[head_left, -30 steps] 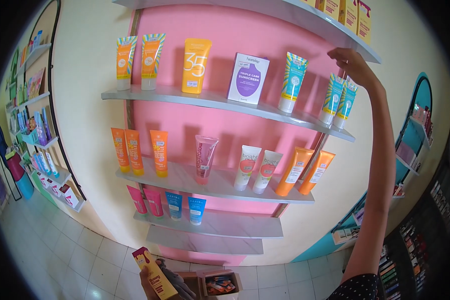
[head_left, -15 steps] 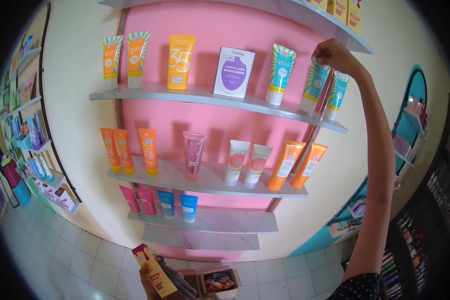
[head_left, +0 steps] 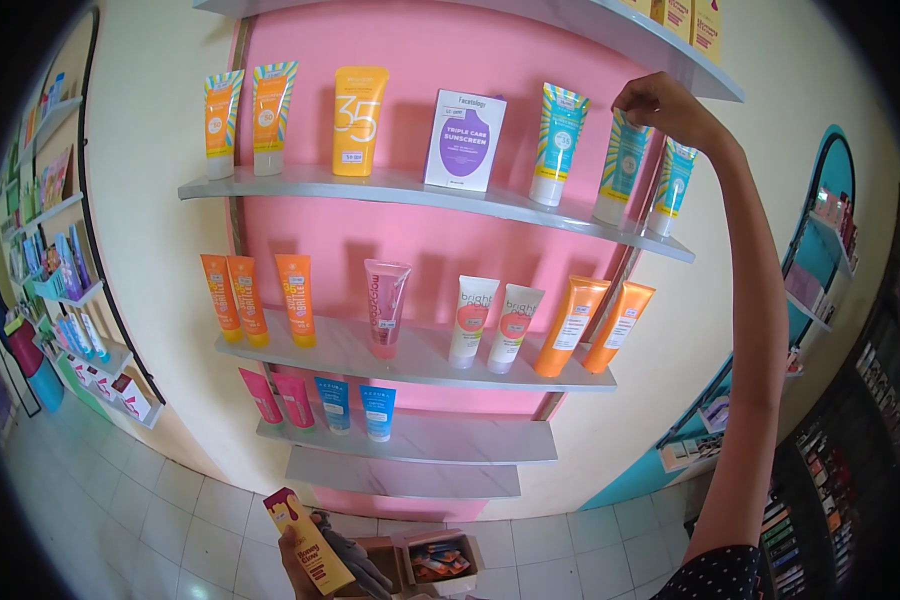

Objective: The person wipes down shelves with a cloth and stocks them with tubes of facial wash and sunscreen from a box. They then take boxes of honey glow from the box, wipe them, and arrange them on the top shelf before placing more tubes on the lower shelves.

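My right hand (head_left: 660,108) reaches up to the upper shelf (head_left: 440,198), its fingers closed over the top end of a teal sunscreen tube (head_left: 624,168). The tube's white cap is at the shelf surface. One matching tube (head_left: 560,140) stands to its left, another (head_left: 674,190) to its right at the shelf end. Low in the view, my left hand (head_left: 292,562) is wrapped round a yellow Honey Glow box (head_left: 310,545) with a dark red top. Against that box is a grey, soft-looking bundle (head_left: 355,558).
A Triple Care sunscreen box (head_left: 465,142) and a yellow tube (head_left: 360,120) share the upper shelf. Lower shelves hold orange tubes (head_left: 295,300), white tubes (head_left: 472,322) and blue tubes (head_left: 378,412). An open carton (head_left: 470,580) with small packs sits on the tiled floor (head_left: 545,545).
My right hand has moved slightly left with the teal tube, which now stands more upright and a bit farther from the end tube. My left hand keeps the yellow box in place.
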`<state>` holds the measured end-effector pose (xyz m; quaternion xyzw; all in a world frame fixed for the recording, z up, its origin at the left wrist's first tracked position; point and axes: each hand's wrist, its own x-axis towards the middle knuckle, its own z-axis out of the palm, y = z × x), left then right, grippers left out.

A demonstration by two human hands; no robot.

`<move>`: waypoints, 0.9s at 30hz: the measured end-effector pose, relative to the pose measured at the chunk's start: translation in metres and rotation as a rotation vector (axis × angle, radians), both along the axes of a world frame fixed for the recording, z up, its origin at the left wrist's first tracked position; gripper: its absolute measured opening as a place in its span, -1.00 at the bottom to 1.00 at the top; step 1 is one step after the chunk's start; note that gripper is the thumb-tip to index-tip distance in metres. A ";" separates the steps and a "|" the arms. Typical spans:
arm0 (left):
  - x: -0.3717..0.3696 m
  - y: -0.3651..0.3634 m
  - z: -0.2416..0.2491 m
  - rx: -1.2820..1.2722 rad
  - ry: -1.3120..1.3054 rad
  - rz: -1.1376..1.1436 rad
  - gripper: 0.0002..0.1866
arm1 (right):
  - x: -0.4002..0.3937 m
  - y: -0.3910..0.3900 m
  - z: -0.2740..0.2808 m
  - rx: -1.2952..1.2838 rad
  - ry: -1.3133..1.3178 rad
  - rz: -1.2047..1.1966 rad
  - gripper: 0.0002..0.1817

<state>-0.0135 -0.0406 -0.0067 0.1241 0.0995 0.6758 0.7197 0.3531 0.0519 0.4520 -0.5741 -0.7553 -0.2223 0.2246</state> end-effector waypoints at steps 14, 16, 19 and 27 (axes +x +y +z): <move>0.001 -0.004 0.010 -0.047 0.074 -0.010 -0.60 | 0.085 -0.016 -0.010 0.043 0.276 -0.115 -0.88; -0.005 0.002 0.000 -0.059 0.149 -0.056 -0.61 | 0.080 -0.017 -0.011 0.100 0.182 -0.134 -0.88; 0.003 -0.005 0.014 -0.125 0.244 0.063 -0.61 | 0.076 -0.014 -0.010 0.115 0.217 -0.110 -0.89; -0.064 0.079 -0.208 0.145 -0.039 -0.280 -0.53 | 0.069 -0.013 -0.006 0.088 0.201 -0.081 -0.87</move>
